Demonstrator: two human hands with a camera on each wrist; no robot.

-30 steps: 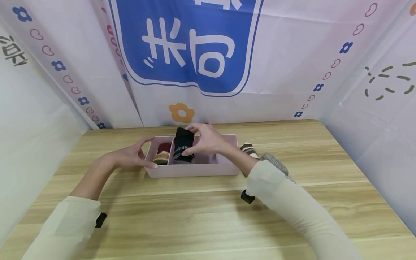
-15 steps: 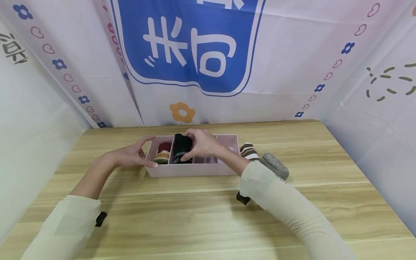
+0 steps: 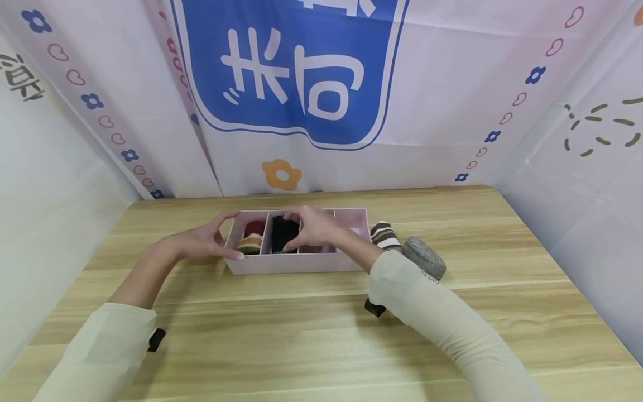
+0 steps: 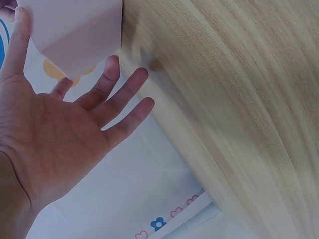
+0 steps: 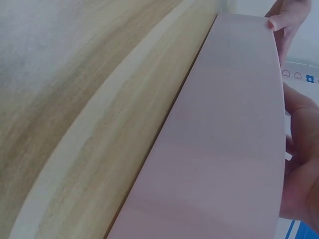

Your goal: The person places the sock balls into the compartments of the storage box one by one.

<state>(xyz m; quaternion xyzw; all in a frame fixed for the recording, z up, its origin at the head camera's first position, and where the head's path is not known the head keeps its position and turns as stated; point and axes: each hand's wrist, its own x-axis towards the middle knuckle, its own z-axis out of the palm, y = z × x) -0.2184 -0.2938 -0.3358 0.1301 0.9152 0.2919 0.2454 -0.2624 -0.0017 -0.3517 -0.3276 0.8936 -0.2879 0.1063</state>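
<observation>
On the counter (image 3: 311,312), our left hand (image 3: 201,241) braces the pink tray (image 3: 301,263) with straight fingers so it stays put, while our right hand (image 3: 313,226) apparently pinches the black sock (image 3: 282,231) into the second compartment.

You get bright, even, diffuse light with only soft shadows under the sleeves on the tabletop (image 3: 311,335). Your head view bends at the edges; both wrist views blur the close wood grain.
</observation>
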